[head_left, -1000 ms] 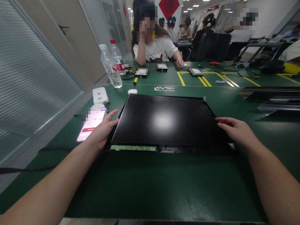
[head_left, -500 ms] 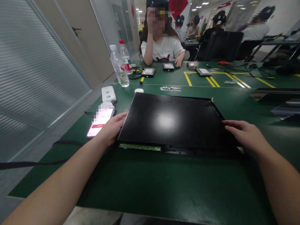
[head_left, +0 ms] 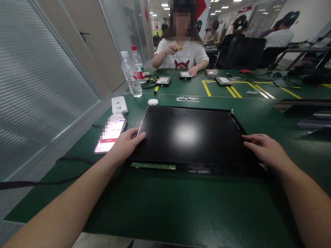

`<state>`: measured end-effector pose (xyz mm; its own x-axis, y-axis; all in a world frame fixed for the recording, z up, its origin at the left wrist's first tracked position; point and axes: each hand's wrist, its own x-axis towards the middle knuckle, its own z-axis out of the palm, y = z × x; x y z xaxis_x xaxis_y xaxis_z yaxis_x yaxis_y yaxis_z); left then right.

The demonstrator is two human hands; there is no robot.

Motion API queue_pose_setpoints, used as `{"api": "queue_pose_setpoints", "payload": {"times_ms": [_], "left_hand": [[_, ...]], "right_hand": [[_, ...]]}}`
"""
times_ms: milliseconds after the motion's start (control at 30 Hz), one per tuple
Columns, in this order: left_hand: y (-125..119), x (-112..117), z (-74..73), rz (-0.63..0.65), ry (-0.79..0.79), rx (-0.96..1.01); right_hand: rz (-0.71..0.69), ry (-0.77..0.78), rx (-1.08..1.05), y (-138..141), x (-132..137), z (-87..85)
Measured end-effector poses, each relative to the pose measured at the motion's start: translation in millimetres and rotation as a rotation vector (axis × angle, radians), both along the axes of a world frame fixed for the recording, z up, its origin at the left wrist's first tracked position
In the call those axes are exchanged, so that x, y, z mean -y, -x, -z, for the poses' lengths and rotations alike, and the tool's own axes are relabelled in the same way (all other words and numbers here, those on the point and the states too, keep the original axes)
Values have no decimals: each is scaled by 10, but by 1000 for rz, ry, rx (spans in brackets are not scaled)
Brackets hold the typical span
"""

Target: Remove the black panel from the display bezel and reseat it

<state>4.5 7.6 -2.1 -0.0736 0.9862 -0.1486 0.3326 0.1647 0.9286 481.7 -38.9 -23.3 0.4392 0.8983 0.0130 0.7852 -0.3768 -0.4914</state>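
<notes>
A black LCD panel lies face up before me, low over the green table, with a bright reflection at its middle. Along its near edge a narrow green circuit board shows at the left. My left hand grips the panel's left edge, thumb on top and fingers partly hidden beside it. At the right edge, my right hand pinches the rim between thumb and fingers. A dark frame shows along the panel's right side; whether it is fixed to the panel I cannot tell.
Left of the panel lie a lit phone and a white power bank. Two bottles stand beyond. A white earbud case sits behind the panel. Across the table, a person holds a screwdriver near several hard drives.
My left thumb has come over the panel's top face. The panel's left side sits slightly lower. The person opposite has lowered a raised hand, now showing a yellow-handled tool.
</notes>
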Motion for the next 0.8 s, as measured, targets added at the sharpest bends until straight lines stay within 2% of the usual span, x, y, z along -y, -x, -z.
{"api": "queue_pose_setpoints", "payload": {"times_ms": [267,367,533,633,800], "left_hand": [[126,-46,78,125,-212,-257],[136,-51,67,158,-265,-277],[133,-37,28,171,-449,-370],[114,-30,23,139,-501,-275],[80,-26,-14,78,-406,78]], "right_hand": [[10,-76,-46,-83,-1,110],[59,-124,-197,-82,6,124],[227,-116,-385,-5,29,31],[281,-163,-450,1,26,23],[224,-431,-657,1,24,9]]}}
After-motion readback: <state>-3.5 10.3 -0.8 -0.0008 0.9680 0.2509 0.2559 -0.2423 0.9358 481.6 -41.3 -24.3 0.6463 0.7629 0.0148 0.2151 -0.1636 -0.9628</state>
